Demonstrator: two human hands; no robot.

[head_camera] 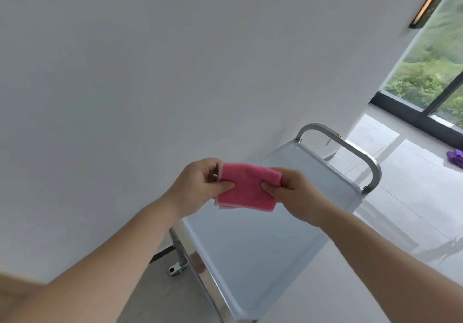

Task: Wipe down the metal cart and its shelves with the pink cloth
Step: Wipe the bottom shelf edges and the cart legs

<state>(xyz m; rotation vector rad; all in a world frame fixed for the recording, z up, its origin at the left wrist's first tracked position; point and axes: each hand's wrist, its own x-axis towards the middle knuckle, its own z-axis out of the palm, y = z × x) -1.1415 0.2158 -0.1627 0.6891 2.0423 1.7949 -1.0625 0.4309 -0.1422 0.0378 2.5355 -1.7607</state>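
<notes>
Two bare hands hold a folded pink cloth (246, 186) up in the air between them. The left hand (198, 187) pinches the cloth's left edge, thumb pressed on the near face and fingers curled behind it. The right hand (292, 192) pinches the right edge in the same way, thumb in front, fingers wrapped round the back. The hands are near each other, with only the cloth's width between them. Both forearms are bare and reach forward and upward from the bottom corners of the view, meeting at the cloth. Below and beyond the hands stands the metal cart (250, 255), its flat top shelf directly beneath the cloth and not touching it. The cart's curved handle (350, 147) rises beyond the right hand. A plain white wall (150, 72) fills the space above and left of the hands. Far to the right of the right hand, a purple object (455, 156) lies on the glossy floor (406, 197) near a window (436, 72).
</notes>
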